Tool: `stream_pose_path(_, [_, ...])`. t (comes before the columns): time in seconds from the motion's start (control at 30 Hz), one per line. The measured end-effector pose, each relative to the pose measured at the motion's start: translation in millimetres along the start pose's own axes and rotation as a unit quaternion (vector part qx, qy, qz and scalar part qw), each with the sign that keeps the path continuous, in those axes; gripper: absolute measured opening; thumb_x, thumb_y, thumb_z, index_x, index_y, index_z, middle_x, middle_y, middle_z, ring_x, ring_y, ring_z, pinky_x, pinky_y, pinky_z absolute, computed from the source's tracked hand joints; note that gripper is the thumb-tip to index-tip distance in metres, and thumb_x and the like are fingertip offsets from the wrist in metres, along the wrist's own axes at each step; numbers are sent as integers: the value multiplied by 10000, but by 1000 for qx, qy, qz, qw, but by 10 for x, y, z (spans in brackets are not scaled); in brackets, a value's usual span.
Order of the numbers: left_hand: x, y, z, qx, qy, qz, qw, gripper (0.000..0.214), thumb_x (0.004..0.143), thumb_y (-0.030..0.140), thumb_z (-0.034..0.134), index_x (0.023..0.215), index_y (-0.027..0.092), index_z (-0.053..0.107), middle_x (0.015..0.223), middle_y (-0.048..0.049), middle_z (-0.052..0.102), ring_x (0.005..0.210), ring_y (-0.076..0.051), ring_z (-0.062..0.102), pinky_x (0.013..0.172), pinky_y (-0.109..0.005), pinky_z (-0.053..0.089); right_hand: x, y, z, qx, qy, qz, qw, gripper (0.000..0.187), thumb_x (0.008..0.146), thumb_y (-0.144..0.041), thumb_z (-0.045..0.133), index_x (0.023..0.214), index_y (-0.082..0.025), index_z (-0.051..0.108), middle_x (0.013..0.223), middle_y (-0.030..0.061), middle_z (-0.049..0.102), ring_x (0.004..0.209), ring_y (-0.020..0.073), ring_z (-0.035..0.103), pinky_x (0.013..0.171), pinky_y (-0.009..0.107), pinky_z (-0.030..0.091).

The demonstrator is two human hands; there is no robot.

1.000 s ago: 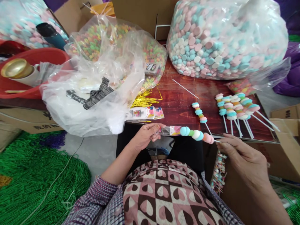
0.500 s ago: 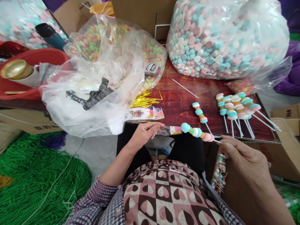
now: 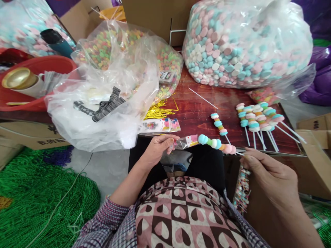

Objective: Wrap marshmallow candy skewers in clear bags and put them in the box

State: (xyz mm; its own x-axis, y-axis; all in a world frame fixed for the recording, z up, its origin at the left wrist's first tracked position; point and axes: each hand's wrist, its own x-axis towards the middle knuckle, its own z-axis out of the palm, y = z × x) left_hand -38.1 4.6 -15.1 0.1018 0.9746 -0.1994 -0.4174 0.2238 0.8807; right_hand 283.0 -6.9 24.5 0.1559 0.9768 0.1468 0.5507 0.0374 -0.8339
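Observation:
My right hand pinches the white stick end of a marshmallow skewer, held nearly level above my lap with blue, white, green, orange and pink pieces on it. My left hand is closed on a clear printed plastic bag. The bag's far end meets the skewer's blue tip; whether the tip is inside it I cannot tell. On the table just beyond lies another short marshmallow skewer. Several finished skewers lie bunched at the right, sticks towards me.
Behind stands a big clear bag of marshmallows. Left of it sits a bag of ring candies, with gold twist ties and a stack of printed bags in front. A loose white stick lies on the red table.
The skewer in my right hand has shifted slightly left, towards the bag in my left hand. The bag's printed end now sits against the blue tip. The view has shifted a little.

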Motion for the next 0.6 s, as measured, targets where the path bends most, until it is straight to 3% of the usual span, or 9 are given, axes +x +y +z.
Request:
stream_pose_path(0.17, [-7, 1, 0, -12, -10, -1, 1000, 255, 772, 382, 757, 917, 173, 778, 548, 21, 584, 488, -46, 453, 548, -209, 363, 0, 55, 0, 17, 44, 17, 999, 185, 762, -381, 739, 889, -249, 759, 677, -14, 687, 584, 161, 621, 719, 351, 576])
stream_pose_path(0.3, [-4, 2, 9, -13, -9, -12, 1000, 269, 734, 388, 785, 900, 176, 782, 607, -2, 633, 498, -52, 464, 501, -201, 346, 0, 33, -3, -11, 7, -39, 999, 130, 785, -364, 711, 744, -244, 738, 665, -8, 674, 825, 214, 695, 940, 398, 531])
stream_pose_path(0.4, [-5, -7, 4, -19, -15, -9, 1000, 242, 745, 375, 779, 904, 193, 785, 601, 3, 621, 516, -55, 475, 499, -191, 348, -10, 13, -13, 0, -7, -49, 999, 132, 792, -350, 706, 713, -248, 728, 658, -8, 668, 915, 226, 694, 967, 390, 509])
stream_pose_path(0.47, [-8, -13, -6, -16, -18, -9, 1000, 226, 746, 366, 778, 900, 201, 787, 629, 2, 629, 520, -50, 475, 498, -186, 354, -17, 4, -24, 22, -3, -34, 999, 126, 783, -338, 724, 700, -245, 728, 661, -2, 672, 881, 211, 689, 898, 353, 525])
stream_pose_path(0.6, [-11, -16, -10, -5, -24, -10, 1000, 219, 729, 365, 790, 866, 195, 791, 710, -13, 662, 520, -43, 461, 498, -189, 374, -9, -50, -11, 121, 7, 10, 993, 101, 775, -329, 754, 759, -230, 745, 620, -8, 639, 608, 140, 598, 628, 282, 497])
